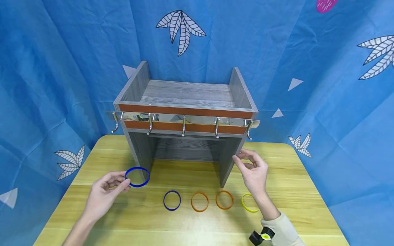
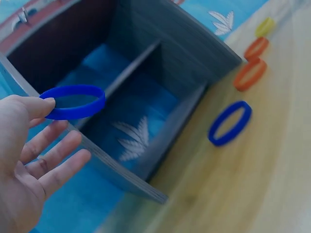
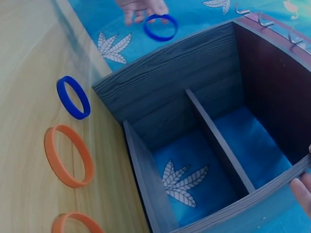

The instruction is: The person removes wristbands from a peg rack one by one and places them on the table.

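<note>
My left hand [image 1: 106, 193] pinches a blue wristband [image 1: 137, 186] between thumb and fingers, left of the grey wooden shelf unit [image 1: 191, 94]. In the left wrist view the held band is in front of the unit's side, with the other fingers spread below it. My right hand [image 1: 253, 169] grips the front edge of the unit's right side panel, thumb and fingers on either side; only fingertips [image 3: 302, 194] show in the right wrist view. A metal rail with several hooks [image 1: 184, 126] runs across the unit's front.
On the wooden table [image 1: 154, 229], before the unit, lie a second blue band [image 1: 164, 204], two orange bands [image 1: 192, 204] [image 1: 217, 202] and a yellow band [image 1: 244, 206] in a row. A blue patterned curtain [image 1: 246, 34] surrounds the table's back and sides.
</note>
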